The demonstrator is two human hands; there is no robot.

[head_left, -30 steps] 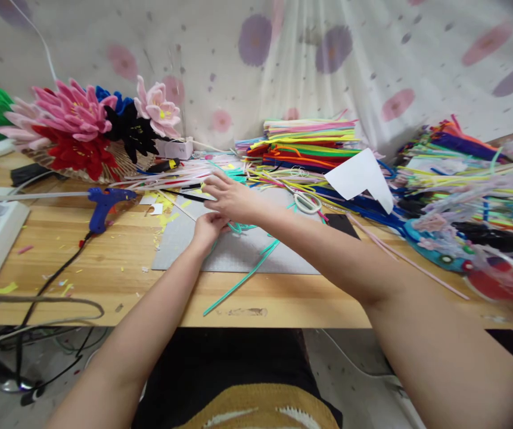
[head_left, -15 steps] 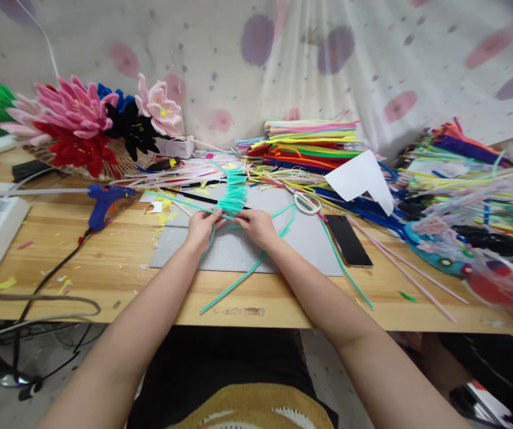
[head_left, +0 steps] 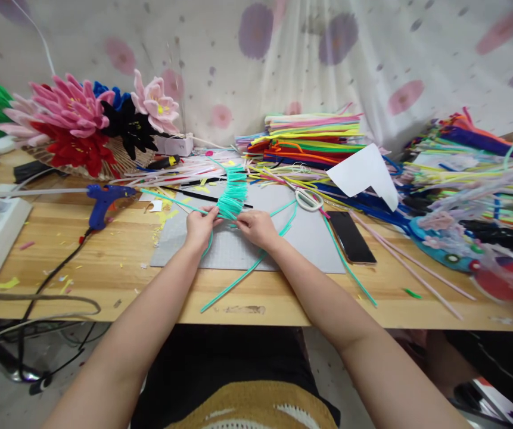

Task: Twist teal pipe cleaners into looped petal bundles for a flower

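A turquoise strip of closely wound pipe cleaners (head_left: 233, 192) stands up from my fingers over the grey board (head_left: 185, 247). My left hand (head_left: 201, 227) pinches its lower left end, where a loose turquoise pipe cleaner trails out to the left. At the lower right end, the fingers of my right hand (head_left: 256, 228) are closed on the same piece. The exact grip of the fingertips is too small to make out. More turquoise pipe cleaners (head_left: 233, 285) lie under my right wrist and run toward the table's front edge.
White-handled scissors (head_left: 308, 200) and a phone (head_left: 352, 237) lie to the right. A blue glue gun (head_left: 100, 205) with its cable is at left. Fuzzy flowers (head_left: 75, 113) stand at the back left, bundled pipe cleaners (head_left: 312, 140) at the back. White cut paper (head_left: 363, 177) leans on them.
My right hand's fingers have drawn slightly closer together at the strip's lower end. The strip stays between both hands. The whole view has shifted slightly.
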